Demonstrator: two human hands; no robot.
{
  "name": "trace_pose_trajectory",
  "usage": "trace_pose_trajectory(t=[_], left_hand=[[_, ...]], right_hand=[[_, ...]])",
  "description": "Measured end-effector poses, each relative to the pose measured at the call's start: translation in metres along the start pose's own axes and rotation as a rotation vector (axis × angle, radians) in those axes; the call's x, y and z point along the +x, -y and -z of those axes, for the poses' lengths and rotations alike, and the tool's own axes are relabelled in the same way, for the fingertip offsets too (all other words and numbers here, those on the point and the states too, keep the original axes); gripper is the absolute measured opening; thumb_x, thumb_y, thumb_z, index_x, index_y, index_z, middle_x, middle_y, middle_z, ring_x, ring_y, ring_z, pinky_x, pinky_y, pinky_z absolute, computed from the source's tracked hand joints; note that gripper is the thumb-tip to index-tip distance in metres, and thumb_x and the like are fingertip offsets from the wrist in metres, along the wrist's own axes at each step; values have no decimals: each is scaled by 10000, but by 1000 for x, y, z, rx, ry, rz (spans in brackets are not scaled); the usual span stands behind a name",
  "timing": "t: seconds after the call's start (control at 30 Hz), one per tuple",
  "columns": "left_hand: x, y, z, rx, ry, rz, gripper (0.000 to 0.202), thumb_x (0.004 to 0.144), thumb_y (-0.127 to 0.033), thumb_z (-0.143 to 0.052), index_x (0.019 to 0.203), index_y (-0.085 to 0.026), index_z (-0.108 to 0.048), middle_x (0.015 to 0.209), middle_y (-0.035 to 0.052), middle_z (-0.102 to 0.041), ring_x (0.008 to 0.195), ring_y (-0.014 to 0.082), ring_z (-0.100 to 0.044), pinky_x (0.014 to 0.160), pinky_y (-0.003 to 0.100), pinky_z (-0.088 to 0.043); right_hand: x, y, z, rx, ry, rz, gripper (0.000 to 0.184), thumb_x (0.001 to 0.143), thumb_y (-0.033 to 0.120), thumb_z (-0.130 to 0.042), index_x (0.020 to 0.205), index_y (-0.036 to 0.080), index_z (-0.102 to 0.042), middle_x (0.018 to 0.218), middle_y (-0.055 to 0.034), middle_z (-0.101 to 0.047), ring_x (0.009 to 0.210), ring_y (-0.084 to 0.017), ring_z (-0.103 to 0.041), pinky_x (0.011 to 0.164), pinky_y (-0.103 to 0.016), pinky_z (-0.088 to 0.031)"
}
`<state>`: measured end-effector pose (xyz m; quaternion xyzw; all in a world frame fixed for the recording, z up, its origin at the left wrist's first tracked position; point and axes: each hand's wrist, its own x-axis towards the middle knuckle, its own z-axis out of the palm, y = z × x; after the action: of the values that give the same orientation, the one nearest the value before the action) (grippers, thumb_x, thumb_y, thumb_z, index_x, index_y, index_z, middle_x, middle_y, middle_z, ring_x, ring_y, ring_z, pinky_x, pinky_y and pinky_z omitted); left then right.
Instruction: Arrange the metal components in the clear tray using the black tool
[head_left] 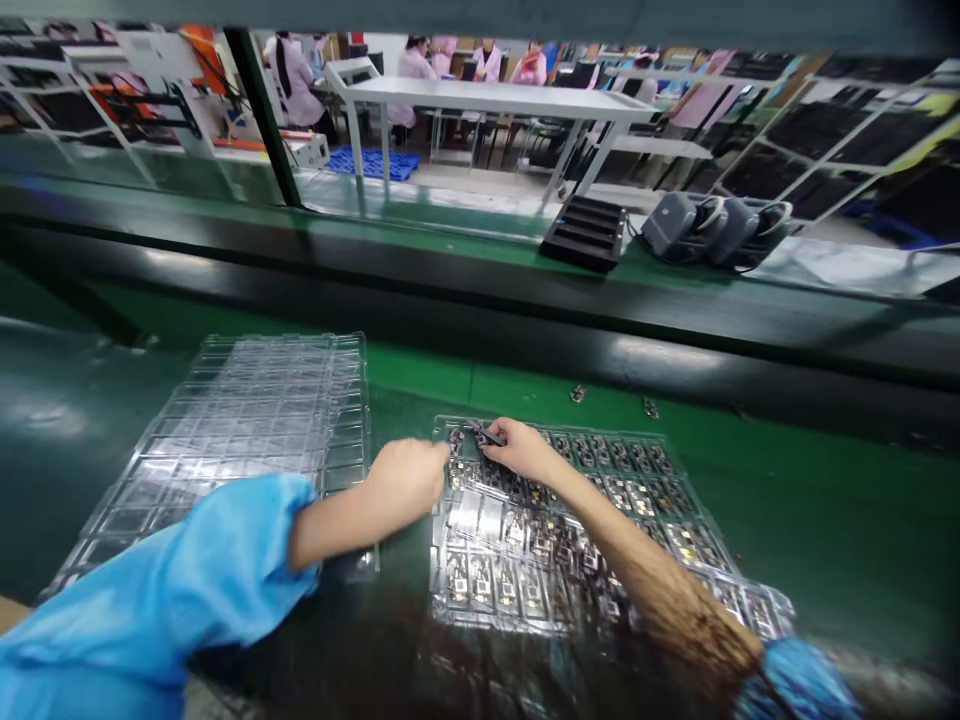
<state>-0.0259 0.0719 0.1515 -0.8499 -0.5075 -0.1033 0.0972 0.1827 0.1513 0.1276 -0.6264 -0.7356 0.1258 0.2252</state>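
A clear plastic tray (679, 520) with many pockets of small circuit boards lies on the green bench in front of me. My right hand (517, 450) reaches over its far left corner and pinches a thin dark tool (486, 434) above the boards. My left hand (409, 480) rests with curled fingers at the tray's left edge, touching it; whether it holds anything is hidden. Both arms wear blue sleeves.
A stack of clear trays (255, 420) without parts lies to the left. Beyond a dark conveyor strip sit a black slotted rack (586, 232) and grey devices (712, 230). Two small loose parts (577, 394) lie on the green surface. People work at white tables far behind.
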Motion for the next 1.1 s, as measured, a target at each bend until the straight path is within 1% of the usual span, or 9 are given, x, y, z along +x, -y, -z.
trace_pose_trajectory(t=[0.03, 0.13, 0.23, 0.37, 0.47, 0.57, 0.7, 0.9, 1.1], left_hand=[[19, 3, -1, 32, -32, 36, 251, 917, -98, -348, 978, -91, -592, 906, 102, -630, 896, 298, -620, 793, 447, -488], [64, 10, -21, 57, -16, 96, 325, 950, -356, -437, 1058, -74, -556, 941, 143, -624, 896, 335, -621, 738, 460, -503], [79, 11, -40, 57, -30, 117, 412, 921, -449, -489, 1087, -76, -540, 960, 143, -622, 908, 341, -618, 747, 466, -506], [77, 14, -41, 31, -21, 109, 295, 944, -311, -417, 1043, -73, -560, 976, 146, -613, 903, 330, -616, 760, 461, -501], [77, 23, -37, -39, -18, 112, 245, 921, -184, -366, 1062, -101, -550, 984, 112, -621, 926, 299, -619, 800, 427, -488], [78, 33, -38, -117, -43, 149, 269, 872, -133, -409, 1124, -137, -502, 975, 65, -631, 944, 255, -619, 798, 356, -469], [71, 38, -43, -111, -77, 168, 235, 890, -198, -425, 1106, -142, -499, 976, 64, -629, 895, 251, -618, 722, 353, -426], [59, 37, -47, -87, -80, 109, 197, 872, -396, -558, 991, -241, -580, 939, -46, -637, 839, 188, -604, 633, 331, -344], [52, 36, -48, -11, -100, 40, 262, 937, -423, -473, 1067, -219, -575, 1032, -21, -613, 919, 196, -602, 676, 336, -388]], right_hand=[[2, 1, 0, 8, -2, -1, 171, 780, 234, -604, 915, 134, -571, 889, -33, -627, 778, -124, -521, 704, -213, -336], [7, 7, 0, 29, -30, -13, 187, 829, 299, -569, 912, 131, -566, 872, -42, -636, 762, -122, -528, 700, -217, -333], [10, 15, -2, -42, -51, -2, 176, 855, 296, -529, 815, 130, -569, 823, -52, -632, 731, -127, -526, 657, -231, -304], [12, 20, -8, -146, -54, 38, 197, 842, 305, -543, 740, 138, -574, 796, -60, -629, 743, -150, -543, 624, -252, -268], [13, 21, -14, -157, -99, 50, 193, 834, 349, -572, 807, 157, -575, 835, -49, -640, 775, -162, -564, 626, -250, -262], [14, 21, -19, -155, -156, 89, 198, 849, 367, -587, 910, 179, -572, 895, -35, -648, 825, -166, -576, 638, -246, -261], [16, 18, -21, -102, -155, 186, 166, 863, 330, -576, 934, 181, -565, 917, -17, -644, 836, -146, -567, 662, -236, -280], [15, 13, -19, -110, -147, 203, 178, 826, 316, -609, 930, 176, -576, 953, -16, -642, 872, -149, -563, 695, -230, -309], [-6, 20, -20, -56, -126, 314, 179, 897, 306, -508, 897, 188, -643, 937, -10, -660, 880, -150, -582, 735, -235, -337]])
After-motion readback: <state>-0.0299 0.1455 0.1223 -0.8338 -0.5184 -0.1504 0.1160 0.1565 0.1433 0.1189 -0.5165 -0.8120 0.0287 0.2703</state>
